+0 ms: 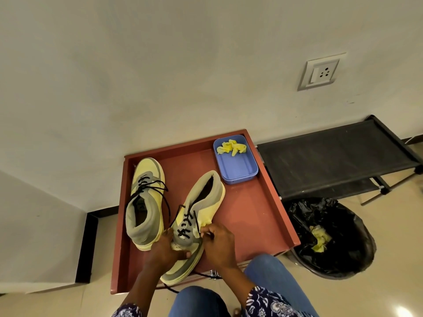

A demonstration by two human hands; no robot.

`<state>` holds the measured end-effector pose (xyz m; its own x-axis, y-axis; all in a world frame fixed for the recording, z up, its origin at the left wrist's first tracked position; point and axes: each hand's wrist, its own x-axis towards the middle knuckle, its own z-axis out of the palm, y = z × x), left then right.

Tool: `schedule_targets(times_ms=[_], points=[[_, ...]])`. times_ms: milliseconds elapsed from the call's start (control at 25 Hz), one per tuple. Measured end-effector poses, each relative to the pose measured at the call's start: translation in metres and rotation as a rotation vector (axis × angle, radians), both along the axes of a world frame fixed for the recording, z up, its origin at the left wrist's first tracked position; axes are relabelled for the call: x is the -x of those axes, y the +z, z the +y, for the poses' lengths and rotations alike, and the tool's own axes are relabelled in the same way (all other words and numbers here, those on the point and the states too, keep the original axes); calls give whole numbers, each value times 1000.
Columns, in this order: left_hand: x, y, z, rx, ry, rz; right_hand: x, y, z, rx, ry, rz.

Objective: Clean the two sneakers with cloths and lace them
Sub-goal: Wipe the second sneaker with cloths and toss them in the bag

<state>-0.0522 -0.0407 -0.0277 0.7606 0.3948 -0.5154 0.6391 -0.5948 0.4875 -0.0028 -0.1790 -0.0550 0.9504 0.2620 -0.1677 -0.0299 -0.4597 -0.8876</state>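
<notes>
Two yellow-and-grey sneakers stand on a red-brown tray table (256,216). The left sneaker (146,202) is upright with its toe to the wall and its black laces hanging loose. The right sneaker (194,223) points its toe at me, tilted. My left hand (164,248) grips its toe end. My right hand (217,243) pinches a black lace (188,223) at the eyelets on the shoe's right side. One lace end trails over the tray's front edge. A crumpled yellow cloth (231,146) lies in a blue box (238,165).
A black folding rack (338,156) stands to the right against the wall. A bin with a black liner (332,236) sits on the floor at the right, with a used yellow cloth inside. My knees in blue jeans are below the tray. A wall socket (320,73) is above.
</notes>
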Motion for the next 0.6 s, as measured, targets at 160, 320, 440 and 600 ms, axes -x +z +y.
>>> schedule_targets(times_ms=[160,320,440,600], points=[[0,0,0,6,-10,-5,-7,-10,-8,2,-24,151],[1,-1,1,9,-6,3,-31,-12,-3,45,-82,239],[0,-2,0,-6,-15,9,-60,-15,3,38,-205,304],[-1,-5,2,-23,-15,41,-99,-15,5,-15,-423,367]])
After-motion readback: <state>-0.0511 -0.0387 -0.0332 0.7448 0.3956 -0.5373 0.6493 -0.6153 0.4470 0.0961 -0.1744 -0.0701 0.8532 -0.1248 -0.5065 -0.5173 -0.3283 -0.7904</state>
